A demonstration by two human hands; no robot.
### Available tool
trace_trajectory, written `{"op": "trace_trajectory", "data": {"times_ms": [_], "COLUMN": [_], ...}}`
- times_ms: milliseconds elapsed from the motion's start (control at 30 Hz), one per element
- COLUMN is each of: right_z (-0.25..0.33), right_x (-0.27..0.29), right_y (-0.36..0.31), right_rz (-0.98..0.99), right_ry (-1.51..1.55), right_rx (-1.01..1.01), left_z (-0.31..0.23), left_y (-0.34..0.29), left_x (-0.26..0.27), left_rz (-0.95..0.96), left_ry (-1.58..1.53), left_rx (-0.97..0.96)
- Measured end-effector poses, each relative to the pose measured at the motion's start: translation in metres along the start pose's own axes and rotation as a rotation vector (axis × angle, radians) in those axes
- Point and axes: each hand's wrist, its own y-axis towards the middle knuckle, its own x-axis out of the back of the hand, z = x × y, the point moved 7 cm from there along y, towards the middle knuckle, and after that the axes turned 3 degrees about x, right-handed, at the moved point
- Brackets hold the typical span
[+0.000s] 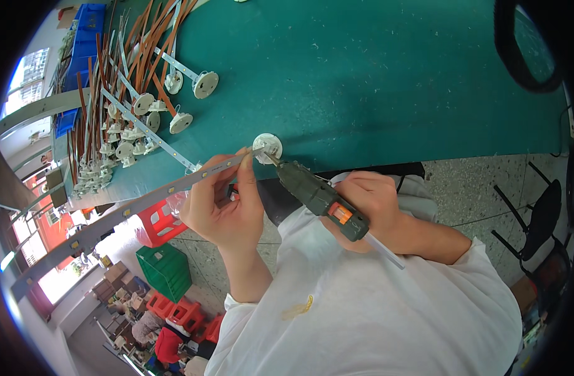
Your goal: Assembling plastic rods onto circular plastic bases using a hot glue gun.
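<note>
My left hand (227, 203) pinches a long, narrow LED strip (172, 190) near one end, between thumb and fingertips. From there the strip runs far out to the lower left. Its pinched end meets a round white base (267, 146) at the near edge of the green table. My right hand (368, 203) is wrapped round a dark green hot glue gun (309, 188) with an orange switch and a pale glue stick (385, 252) out of its back. The gun's nozzle points at the joint of strip and base; whether it touches I cannot tell.
Many strips with round white bases (124, 150) crowd the left of the green table (375, 75), beside blue bins (86, 44). A green crate (163, 271) and red crates (177, 313) stand on the floor at lower left, with people nearby. Black chairs (541, 219) are at right.
</note>
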Motion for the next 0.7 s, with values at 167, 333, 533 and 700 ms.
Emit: {"op": "trace_trajectory", "data": {"times_ms": [167, 333, 533, 700], "right_z": [-0.0002, -0.0008, 0.0004, 0.0005], "right_x": [0.0007, -0.0002, -0.0009, -0.0038], "right_y": [0.0004, 0.0000, -0.0008, -0.0002], "right_rz": [0.010, 0.007, 0.015, 0.033], "right_ry": [0.025, -0.022, 0.002, 0.007], "right_rx": [0.019, 0.018, 0.015, 0.002], "left_z": [0.0007, -0.0011, -0.0025, -0.0015], "left_y": [0.0011, 0.0009, 0.0006, 0.0011], "left_x": [0.0007, 0.0013, -0.0006, 0.0007], "left_rz": [0.004, 0.012, 0.069, 0.026], "left_ry": [-0.002, 0.009, 0.058, 0.018], "left_rx": [0.005, -0.004, -0.040, 0.007]}}
